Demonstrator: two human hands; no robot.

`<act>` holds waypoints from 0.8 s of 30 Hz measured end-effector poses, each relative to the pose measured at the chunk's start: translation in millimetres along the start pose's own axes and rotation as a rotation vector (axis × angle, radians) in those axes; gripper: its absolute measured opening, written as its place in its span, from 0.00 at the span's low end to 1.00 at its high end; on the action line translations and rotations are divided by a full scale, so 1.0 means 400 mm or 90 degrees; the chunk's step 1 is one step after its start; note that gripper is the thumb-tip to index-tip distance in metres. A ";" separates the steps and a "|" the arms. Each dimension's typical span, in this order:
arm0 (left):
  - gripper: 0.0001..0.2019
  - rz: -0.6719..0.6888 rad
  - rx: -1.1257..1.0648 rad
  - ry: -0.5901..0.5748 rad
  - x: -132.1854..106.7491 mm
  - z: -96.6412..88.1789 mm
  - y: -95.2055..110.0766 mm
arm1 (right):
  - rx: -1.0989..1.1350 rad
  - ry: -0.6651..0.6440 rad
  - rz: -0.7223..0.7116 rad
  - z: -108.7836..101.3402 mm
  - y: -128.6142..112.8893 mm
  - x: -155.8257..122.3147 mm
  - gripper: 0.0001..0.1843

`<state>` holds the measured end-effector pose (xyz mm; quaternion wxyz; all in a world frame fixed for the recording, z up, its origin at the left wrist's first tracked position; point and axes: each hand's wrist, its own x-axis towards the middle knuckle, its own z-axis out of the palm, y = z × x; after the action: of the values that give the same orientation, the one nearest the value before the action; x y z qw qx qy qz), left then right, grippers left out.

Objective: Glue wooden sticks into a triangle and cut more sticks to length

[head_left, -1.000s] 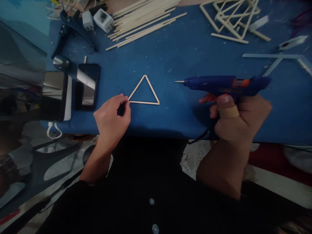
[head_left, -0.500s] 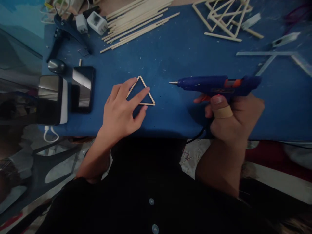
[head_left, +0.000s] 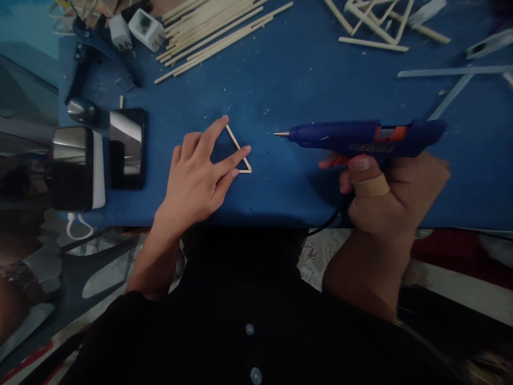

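A small triangle of thin wooden sticks (head_left: 236, 140) lies flat on the blue tabletop. Over it rests my left hand (head_left: 200, 171), fingers spread, with fingertips touching its top corner, right side and bottom side. The hand covers the triangle's left side. My right hand (head_left: 380, 187), with a tan bandage round the thumb, is wrapped about the handle of a blue glue gun (head_left: 336, 133). The gun's metal nozzle points left, a short way right of the triangle and apart from it.
Several long wooden sticks (head_left: 216, 37) lie at the back. Joined stick frames (head_left: 377, 21) sit at the back right, near pale strips (head_left: 452, 72). On the left are a phone (head_left: 127, 160), a mouse (head_left: 82, 110), white chargers (head_left: 146, 31) and a black-topped device (head_left: 72, 171).
My left hand's fingers have shifted: the index fingertip now lies on the triangle's top corner and the thumb on its bottom side. The glue gun stays in my right hand. The view has moved slightly.
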<state>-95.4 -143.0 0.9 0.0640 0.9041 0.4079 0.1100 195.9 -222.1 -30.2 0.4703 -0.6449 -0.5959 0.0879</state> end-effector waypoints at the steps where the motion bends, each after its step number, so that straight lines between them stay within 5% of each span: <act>1: 0.23 -0.002 -0.002 -0.003 0.000 0.000 0.000 | 0.020 0.008 -0.008 0.000 0.000 0.001 0.29; 24: 0.28 -0.027 -0.065 0.010 -0.009 -0.001 -0.009 | 0.079 0.014 -0.015 0.003 0.005 0.002 0.25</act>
<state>-100.4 -143.3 -0.1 0.1089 0.8902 0.4210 0.1359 196.6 -220.6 -32.0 0.5169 -0.6082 -0.5918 0.1124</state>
